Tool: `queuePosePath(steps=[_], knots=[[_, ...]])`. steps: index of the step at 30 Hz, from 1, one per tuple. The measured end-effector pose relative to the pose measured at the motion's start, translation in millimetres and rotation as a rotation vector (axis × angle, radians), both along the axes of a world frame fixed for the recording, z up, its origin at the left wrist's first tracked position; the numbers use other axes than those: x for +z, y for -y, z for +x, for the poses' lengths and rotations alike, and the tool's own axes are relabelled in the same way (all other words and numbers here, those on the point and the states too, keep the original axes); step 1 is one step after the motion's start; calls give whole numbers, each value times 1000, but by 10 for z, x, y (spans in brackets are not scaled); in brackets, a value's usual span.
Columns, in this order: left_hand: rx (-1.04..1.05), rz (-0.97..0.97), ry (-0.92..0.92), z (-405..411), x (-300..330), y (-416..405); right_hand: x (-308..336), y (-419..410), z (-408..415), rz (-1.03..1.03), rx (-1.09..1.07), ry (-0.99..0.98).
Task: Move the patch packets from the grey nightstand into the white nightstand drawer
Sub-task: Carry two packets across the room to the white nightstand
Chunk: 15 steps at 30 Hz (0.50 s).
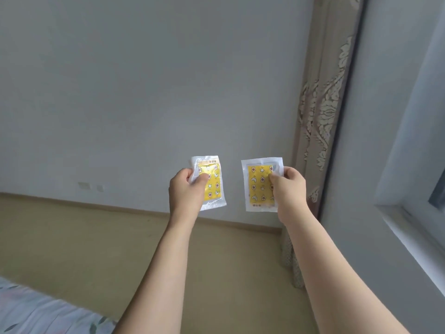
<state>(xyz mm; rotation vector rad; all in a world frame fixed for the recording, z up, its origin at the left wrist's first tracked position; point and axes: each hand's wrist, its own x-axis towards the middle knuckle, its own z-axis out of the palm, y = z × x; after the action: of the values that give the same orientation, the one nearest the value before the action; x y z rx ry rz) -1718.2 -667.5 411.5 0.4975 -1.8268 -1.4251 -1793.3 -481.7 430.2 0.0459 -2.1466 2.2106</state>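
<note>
Yellow patch packets [260, 183] apart, edge-pinched in left hand [186, 189], right hand [289, 186].

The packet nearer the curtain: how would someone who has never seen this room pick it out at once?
Find the patterned curtain by the window at the right, then look just left of it, in front of the grey wall. The right hand pinches a flat packet there by its right edge. Unlike the crumpled packet in the left hand, it is smooth and square-edged.
</note>
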Motion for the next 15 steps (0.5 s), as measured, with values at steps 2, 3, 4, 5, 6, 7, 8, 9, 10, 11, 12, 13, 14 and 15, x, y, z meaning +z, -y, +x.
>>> queuePosePath(steps=[2,3,4,5,6,7,8,9,10,11,12,13,14,15], knots=[[12,-34,10,-423,-48,108,-70,104,-471,-1,22,-1],[21,-52,27,-628,-51,167,-84,164,-699,-1,35,6],[29,-64,44,-815,-47,239,-85,232,-913,0,50,16],[35,-61,52,-995,-41,321,-75,312,-1125,2,66,23],[42,-49,51,-1167,-40,416,-61,406,-1335,3,82,28],[49,-34,47,-1322,-40,518,-40,522,-1536,-3,93,33],[58,-23,44,-1465,-42,622,-25,657,-1731,-16,102,40],[69,-17,47,-1593,-52,726,-17,807,-1909,-32,115,49],[84,-14,54,-1699,-66,834,-19,967,-2063,-43,135,58],[101,-6,62,-1795,-86,956,-24,1136,-2201,-45,161,67],[118,7,64,-1877,-104,1086,-36,1309,-2329,-40,191,73],[140,22,62,-1959,-123,1229,-49,1488,-2454,-37,220,78],[165,31,61,-2041,-148,1391,-63,1678,-2579,-38,245,82],[195,31,63,-2125,-172,1555,-78,1875,-2699,-42,265,83]])
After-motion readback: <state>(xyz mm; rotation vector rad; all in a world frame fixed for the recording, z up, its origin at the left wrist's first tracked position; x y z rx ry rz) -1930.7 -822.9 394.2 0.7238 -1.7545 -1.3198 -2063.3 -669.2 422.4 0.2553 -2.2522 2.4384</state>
